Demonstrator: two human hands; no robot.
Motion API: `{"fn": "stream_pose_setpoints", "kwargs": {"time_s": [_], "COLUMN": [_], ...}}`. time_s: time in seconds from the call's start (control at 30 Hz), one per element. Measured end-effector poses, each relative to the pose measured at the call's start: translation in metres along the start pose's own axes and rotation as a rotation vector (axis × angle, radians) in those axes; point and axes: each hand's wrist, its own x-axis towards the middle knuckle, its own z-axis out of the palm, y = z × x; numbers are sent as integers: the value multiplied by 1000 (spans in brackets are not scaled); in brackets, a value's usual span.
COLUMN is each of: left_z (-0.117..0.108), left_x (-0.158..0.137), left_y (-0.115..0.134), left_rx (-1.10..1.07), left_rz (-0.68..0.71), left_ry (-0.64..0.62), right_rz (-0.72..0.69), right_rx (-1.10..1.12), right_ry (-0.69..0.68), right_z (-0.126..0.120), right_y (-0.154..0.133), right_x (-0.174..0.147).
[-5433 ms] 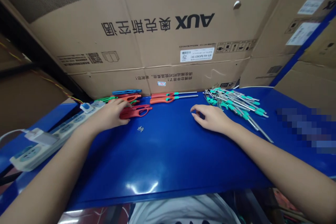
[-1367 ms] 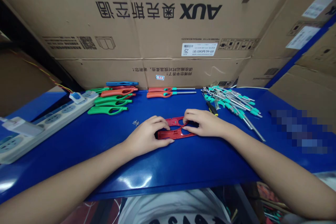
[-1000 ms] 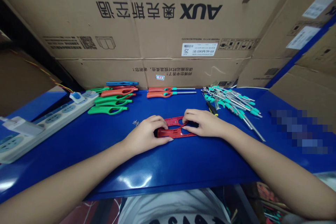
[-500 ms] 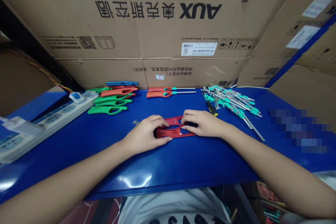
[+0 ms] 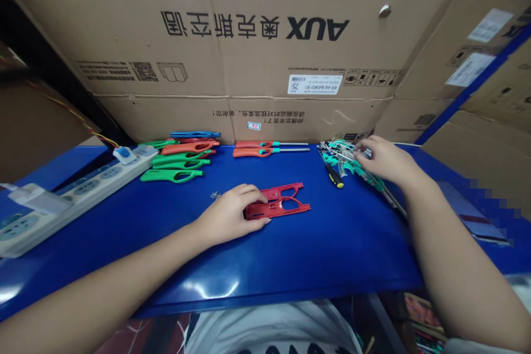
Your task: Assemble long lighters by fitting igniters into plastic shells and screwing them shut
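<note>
On the blue table, my left hand [image 5: 236, 211] grips the closed ends of two red lighter casing halves [image 5: 284, 209]. They lie side by side with their hollow insides up, thumb and fingers around the outer sides. My right hand [image 5: 385, 160] is at the pile of lighter tubes [image 5: 340, 152], metal rods with teal plastic parts. Its fingers are bent together among the parts, and what lies between them is hidden. A black and yellow screwdriver [image 5: 335, 176] lies at the pile's left front. Small screws [image 5: 215, 195] lie just beyond my left hand.
Green, orange, red and blue lighter casings [image 5: 178, 161] are stacked at the back left. Two orange lighters with metal tubes [image 5: 265, 149] lie at the back middle. A white power strip [image 5: 87, 191] runs along the left. A cardboard wall [image 5: 249, 74] stands behind.
My right hand has let go of the red casing halves and moved right and away from me to the tube pile. My left hand stays on the casings.
</note>
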Motion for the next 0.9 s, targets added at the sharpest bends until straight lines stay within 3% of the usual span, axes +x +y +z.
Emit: {"fn": "stream_pose_setpoints", "kwargs": {"time_s": [0.13, 0.4, 0.57, 0.77, 0.9], "left_z": [1, 0, -4, -9, -10], "left_x": [0, 0, 1, 3, 3], "left_y": [1, 1, 3, -6, -5], "left_rx": [1, 8, 13, 26, 29], "left_rz": [11, 27, 12, -16, 35], "left_ry": [-4, -3, -14, -13, 119], "right_rz": [-35, -2, -28, -67, -152], "right_rx": [52, 74, 138, 274, 335], "right_ry": [-142, -268, -111, 74, 106], "right_z": [8, 17, 10, -2, -4], "right_y": [26, 21, 14, -14, -39], "right_x": [4, 6, 4, -1, -8]}}
